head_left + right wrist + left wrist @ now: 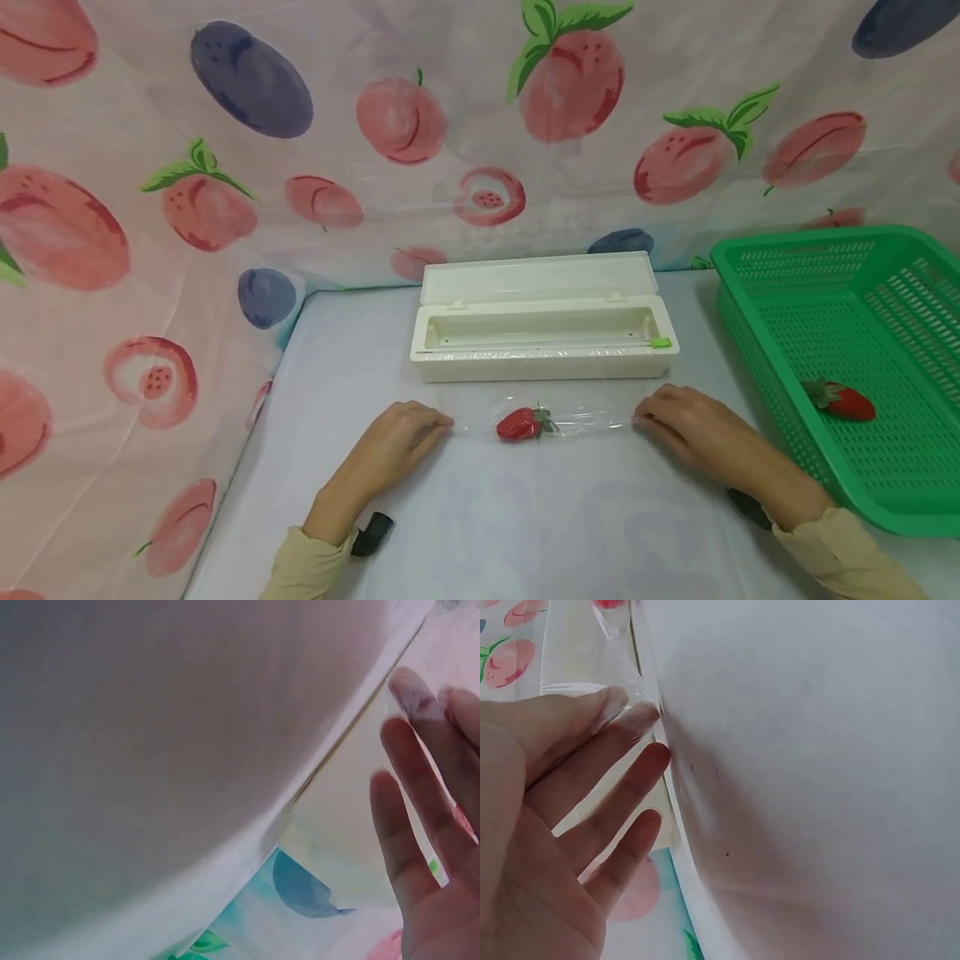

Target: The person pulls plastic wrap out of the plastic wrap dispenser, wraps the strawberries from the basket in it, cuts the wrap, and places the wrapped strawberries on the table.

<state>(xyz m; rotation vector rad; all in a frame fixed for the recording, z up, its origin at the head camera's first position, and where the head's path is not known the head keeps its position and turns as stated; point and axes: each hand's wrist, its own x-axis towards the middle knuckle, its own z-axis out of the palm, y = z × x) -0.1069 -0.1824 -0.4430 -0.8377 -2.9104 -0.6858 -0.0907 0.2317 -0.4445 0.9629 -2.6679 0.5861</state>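
Note:
A red strawberry (519,424) with green leaves lies in a strip of clear plastic wrap (592,422) over the white table. At the strip's left end, my left hand (396,442) pinches the film between thumb and index finger; the left wrist view shows its other fingers spread. My right hand (701,429) pinches the right end, and film shows across a fingertip in the right wrist view. Just beyond both hands stands a white wrap dispenser box (547,368) with its lid raised. Whether the film fully surrounds the strawberry is hard to make out.
To the right is a green plastic basket (810,237) holding another strawberry (851,404). A small light-green slider (661,342) sits at the right end of the box's front edge. Behind the table hangs a fruit-printed cloth (330,67).

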